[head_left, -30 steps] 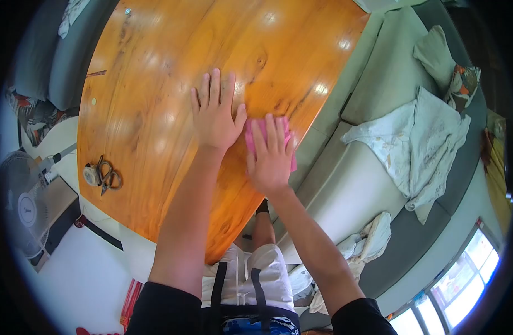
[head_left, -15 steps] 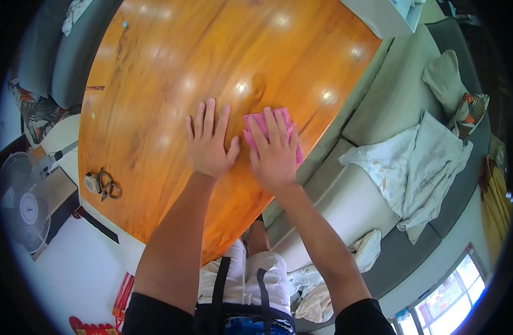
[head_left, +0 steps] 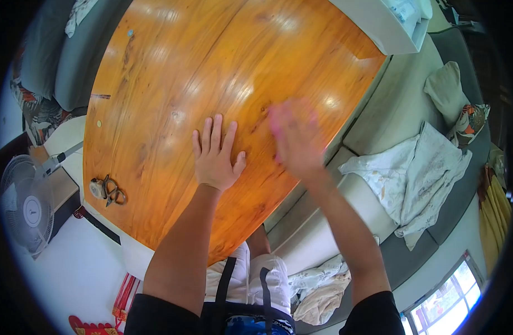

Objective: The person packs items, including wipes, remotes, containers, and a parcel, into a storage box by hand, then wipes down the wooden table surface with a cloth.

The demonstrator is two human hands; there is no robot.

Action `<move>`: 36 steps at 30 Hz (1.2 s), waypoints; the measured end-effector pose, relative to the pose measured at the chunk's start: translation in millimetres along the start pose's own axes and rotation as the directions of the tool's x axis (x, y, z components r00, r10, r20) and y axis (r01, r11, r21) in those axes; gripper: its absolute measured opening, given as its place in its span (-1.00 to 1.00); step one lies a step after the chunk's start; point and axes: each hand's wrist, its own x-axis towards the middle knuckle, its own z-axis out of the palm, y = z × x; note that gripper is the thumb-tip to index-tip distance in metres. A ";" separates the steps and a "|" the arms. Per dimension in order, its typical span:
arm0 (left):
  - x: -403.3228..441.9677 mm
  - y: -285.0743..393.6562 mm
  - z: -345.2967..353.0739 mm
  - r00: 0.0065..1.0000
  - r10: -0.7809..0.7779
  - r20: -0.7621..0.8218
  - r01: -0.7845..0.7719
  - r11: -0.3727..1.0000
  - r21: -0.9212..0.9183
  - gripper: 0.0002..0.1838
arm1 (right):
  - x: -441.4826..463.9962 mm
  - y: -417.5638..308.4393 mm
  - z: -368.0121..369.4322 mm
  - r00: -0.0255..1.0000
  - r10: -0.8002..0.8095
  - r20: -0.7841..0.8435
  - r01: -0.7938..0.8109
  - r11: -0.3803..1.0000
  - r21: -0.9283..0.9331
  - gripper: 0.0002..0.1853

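Observation:
A polished wooden table point(head_left: 161, 84) spreads out in front of me in the head view. My left hand point(head_left: 217, 162) lies flat on its surface with the fingers spread, holding nothing. To the right of it, my right hand point(head_left: 301, 148) presses a pink cloth point(head_left: 275, 121) against the wood. Motion blurs this hand and the cloth, and most of the cloth is hidden beneath the palm and fingers.
Scissors point(head_left: 116, 192) and a round tape-like object point(head_left: 97, 188) lie near the table's left edge. A white box point(head_left: 373, 25) stands at the far right corner. A sofa point(head_left: 387, 120) with clothes point(head_left: 404, 173) runs along the right; a fan point(head_left: 30, 209) is at left.
My right hand has slid to the right with the pink cloth beneath it, farther from my left hand. The left hand stays flat on the table; the whole view has shifted slightly.

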 end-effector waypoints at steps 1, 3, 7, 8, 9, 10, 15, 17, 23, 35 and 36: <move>-0.3 0.7 0.3 1.000 -0.001 0.003 0.001 1.000 0.002 -0.25 | 20.1 16.6 -7.3 0.994 0.109 -0.028 -0.108 0.994 0.017 -0.37; -0.1 0.7 0.5 1.000 -0.001 0.008 0.001 1.000 0.009 -0.25 | 41.9 27.3 -7.2 0.950 0.260 -0.171 -0.267 0.964 -0.015 -0.38; -1.2 -0.3 2.1 1.000 0.005 -0.003 -0.005 1.000 -0.013 -0.24 | 16.2 -21.9 2.9 0.958 0.269 -0.097 -0.278 0.956 -0.093 -0.39; -1.7 -1.9 2.8 1.000 0.009 -0.007 -0.009 1.000 -0.018 -0.24 | -4.1 -34.1 11.5 0.982 0.189 -0.023 -0.190 0.978 -0.087 -0.40; -1.1 -1.9 3.4 1.000 0.013 -0.012 -0.013 1.000 -0.021 -0.25 | -15.1 -35.5 5.7 0.992 0.120 0.025 -0.119 0.992 -0.034 -0.40; 0.0 -0.5 2.8 1.000 0.011 -0.006 -0.011 1.000 -0.023 -0.25 | -24.9 -33.4 -0.1 0.997 0.048 0.068 -0.050 0.998 0.025 -0.40; -0.2 -0.8 -0.5 1.000 0.013 -0.016 -0.013 1.000 -0.016 -0.24 | 30.6 59.0 -24.3 0.980 0.144 -0.136 -0.150 0.988 -0.036 -0.41; -0.3 -1.1 0.5 1.000 0.014 -0.017 -0.014 1.000 -0.011 -0.23 | 48.3 67.8 -16.5 0.926 0.232 -0.298 -0.276 0.954 -0.114 -0.42; -0.8 -3.0 2.8 0.999 0.011 -0.034 -0.012 0.999 -0.037 -0.23 | -19.7 -19.4 3.2 0.993 0.117 -0.022 -0.118 0.992 -0.040 -0.37; -0.8 -0.5 0.8 0.999 -0.002 -0.032 0.001 0.999 -0.032 -0.23 | 20.7 4.7 -7.1 0.924 0.331 -0.190 -0.324 0.943 0.071 -0.27; -0.8 -0.8 0.9 1.000 -0.002 -0.031 0.001 1.000 -0.029 -0.23 | 9.7 -15.4 -6.6 0.911 0.381 -0.158 -0.354 0.919 0.173 -0.28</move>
